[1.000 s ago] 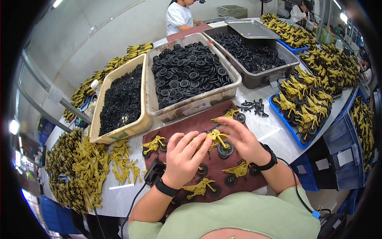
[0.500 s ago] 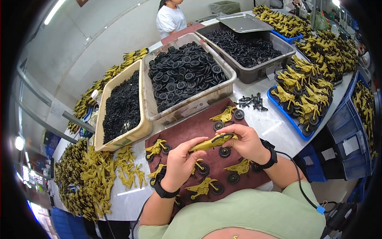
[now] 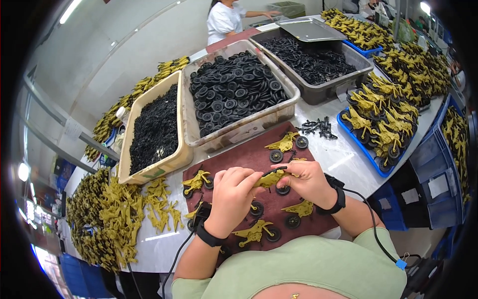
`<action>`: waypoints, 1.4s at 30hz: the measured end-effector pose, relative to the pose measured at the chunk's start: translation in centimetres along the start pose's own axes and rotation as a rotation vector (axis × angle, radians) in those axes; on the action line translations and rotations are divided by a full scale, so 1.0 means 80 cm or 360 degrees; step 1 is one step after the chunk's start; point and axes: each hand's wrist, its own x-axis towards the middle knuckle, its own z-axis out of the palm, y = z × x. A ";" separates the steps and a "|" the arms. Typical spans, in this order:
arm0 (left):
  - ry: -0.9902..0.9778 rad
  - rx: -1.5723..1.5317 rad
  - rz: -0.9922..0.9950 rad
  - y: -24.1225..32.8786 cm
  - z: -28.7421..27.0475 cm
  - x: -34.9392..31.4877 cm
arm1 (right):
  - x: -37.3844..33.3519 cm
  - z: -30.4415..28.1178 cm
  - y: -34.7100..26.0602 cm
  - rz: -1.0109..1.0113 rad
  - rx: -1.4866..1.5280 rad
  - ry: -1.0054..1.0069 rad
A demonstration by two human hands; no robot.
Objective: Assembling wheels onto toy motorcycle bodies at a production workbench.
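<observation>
Both hands hold one olive-yellow toy motorcycle frame (image 3: 269, 178) just above a dark red mat (image 3: 249, 158). My left hand (image 3: 232, 193) pinches its left end and my right hand (image 3: 305, 180) grips its right end. A thin black part sticks up from the frame between the hands. Around them on the mat lie several finished yellow motorcycles with black wheels, one at the mat's far edge (image 3: 286, 144) and one near my body (image 3: 255, 232).
Behind the mat stand a beige bin of small black parts (image 3: 154, 130), a bin of black wheels (image 3: 234, 92) and a grey bin of black pieces (image 3: 311, 60). Bare yellow frames (image 3: 107, 214) pile at left; a blue tray of finished motorcycles (image 3: 378, 127) sits right. A person in white stands at the far end.
The hands lifted the yellow frame off the mat, where they had been pressing it down, and now hold it raised between them, slightly closer to my body.
</observation>
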 end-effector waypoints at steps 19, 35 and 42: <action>-0.0156 0.0326 -0.0503 -0.137 -0.003 -0.069 | 0.010 -0.045 0.071 0.0069 0.0183 0.0558; -0.0405 0.0561 -0.1251 -0.208 -0.122 -0.206 | 0.011 -0.037 0.066 0.0212 0.0023 0.0467; -0.0500 0.0717 -0.1608 -0.149 -0.064 -0.206 | 0.011 -0.035 0.070 0.0163 -0.0011 0.0439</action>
